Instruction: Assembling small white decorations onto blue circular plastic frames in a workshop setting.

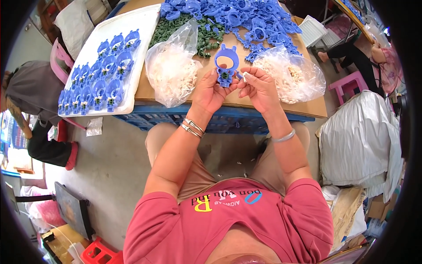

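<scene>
Left hand (210, 90) is holding a blue toy (224, 76) with two ears, and the right hand (263, 88) is pinching something small, blue and white (244, 77), right beside it. Two clear bags of pale bits are crowding the hands — a left bag (171, 70) and a right bag (288, 72). Past the hands, a green heap (209, 37) and a big blue heap (239, 17) are covering the table (310, 107). Left of the hands — beyond the bag — a white tray (143, 48) is holding rows of blue figures (107, 66).

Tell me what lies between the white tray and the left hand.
In the head view, a clear plastic bag of small cream pieces lies between the white tray and the left hand.
</scene>
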Tool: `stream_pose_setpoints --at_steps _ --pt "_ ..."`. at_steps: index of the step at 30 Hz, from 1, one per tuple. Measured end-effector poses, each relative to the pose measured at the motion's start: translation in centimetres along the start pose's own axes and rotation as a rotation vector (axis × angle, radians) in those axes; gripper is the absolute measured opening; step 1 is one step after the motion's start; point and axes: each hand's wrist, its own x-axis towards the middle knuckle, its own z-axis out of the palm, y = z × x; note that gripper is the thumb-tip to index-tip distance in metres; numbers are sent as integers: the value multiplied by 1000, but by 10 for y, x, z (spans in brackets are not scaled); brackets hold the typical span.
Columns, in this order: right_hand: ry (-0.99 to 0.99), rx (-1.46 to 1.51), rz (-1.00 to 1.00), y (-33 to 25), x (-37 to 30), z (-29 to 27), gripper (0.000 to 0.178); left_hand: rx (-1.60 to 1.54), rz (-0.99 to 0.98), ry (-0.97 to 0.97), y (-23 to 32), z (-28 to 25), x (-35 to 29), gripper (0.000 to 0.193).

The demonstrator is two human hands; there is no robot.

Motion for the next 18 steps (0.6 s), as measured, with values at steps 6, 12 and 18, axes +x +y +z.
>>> stream_pose_setpoints --at_steps 6,12,18 --pt "-17 -595 -517 -4 -1 -2 10 -3 -24 -15 4 -1 -3 34" --pt "136 -851 -458 -6 -11 13 9 -19 -70 21 2 6 -4 27" --pt "-53 -1285 -943 -2 1 11 17 -38 -118 -53 -5 2 -4 28"
